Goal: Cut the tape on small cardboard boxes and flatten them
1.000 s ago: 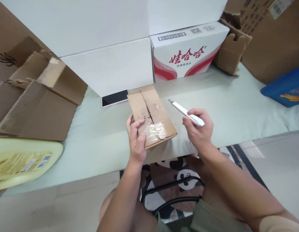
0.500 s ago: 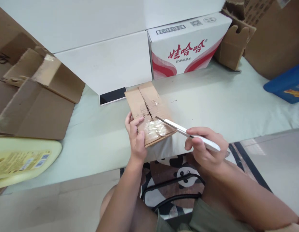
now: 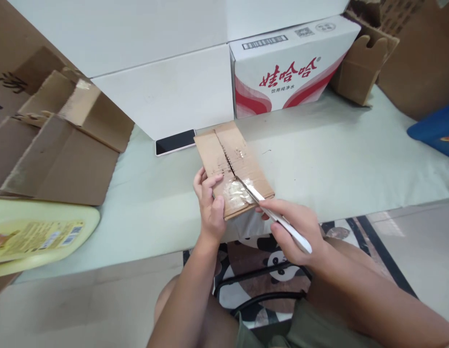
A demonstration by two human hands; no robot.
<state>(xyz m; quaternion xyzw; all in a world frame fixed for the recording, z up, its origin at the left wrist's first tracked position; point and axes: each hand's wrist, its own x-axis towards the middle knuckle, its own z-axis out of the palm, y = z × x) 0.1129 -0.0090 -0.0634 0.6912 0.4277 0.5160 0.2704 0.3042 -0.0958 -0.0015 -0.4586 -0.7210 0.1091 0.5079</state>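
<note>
A flat cardboard box (image 3: 250, 164) lies tilted on the cloth-covered table, a dark slit running down its middle seam and clear tape (image 3: 236, 194) across its near end. My left hand (image 3: 211, 203) is closed on the box's left near edge, thumb on top. In my right hand (image 3: 296, 231) is a white utility knife (image 3: 282, 220), its blade extended. The blade's tip meets the near end of the slit, at the upper edge of the tape.
A phone (image 3: 175, 142) lies just beyond the box's left side. White cartons (image 3: 282, 82) stand along the back. Brown cardboard boxes (image 3: 61, 159), a yellow container (image 3: 46, 237) and a blue container (image 3: 434, 131) flank the work area. A black metal bar (image 3: 260, 275) is below the table edge.
My right hand has moved left and slightly down, turning the knife steeper along the seam. Its tip now sits at the slit's near end. My left hand keeps its hold.
</note>
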